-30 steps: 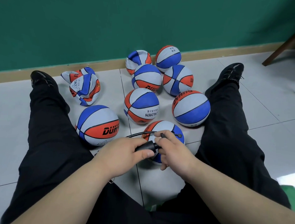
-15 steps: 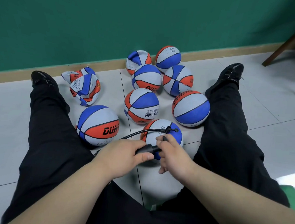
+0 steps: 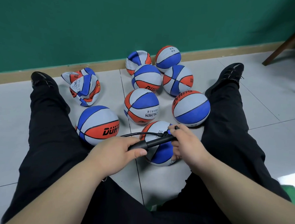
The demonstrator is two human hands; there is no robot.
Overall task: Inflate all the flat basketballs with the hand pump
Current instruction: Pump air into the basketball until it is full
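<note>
A black hand pump [image 3: 152,142] lies across a red, white and blue basketball [image 3: 160,153] between my legs. My left hand [image 3: 114,154] grips the pump's near end. My right hand [image 3: 187,145] grips its far end over the ball. A thin black hose [image 3: 142,133] loops from the pump to the ball's top. Crumpled flat balls lie at the left [image 3: 84,88] and at the back by the wall [image 3: 137,60]. Several round balls sit around them, the nearest at the left [image 3: 97,125].
My legs in black trousers stretch out on the grey tiled floor [image 3: 260,133], either side of the balls. A green wall with a wooden skirting [image 3: 94,67] stands behind. Wooden chair legs [image 3: 285,43] are at the far right.
My hands have drawn apart, so more of the pump shows between them. My right hand has moved right and up over the ball.
</note>
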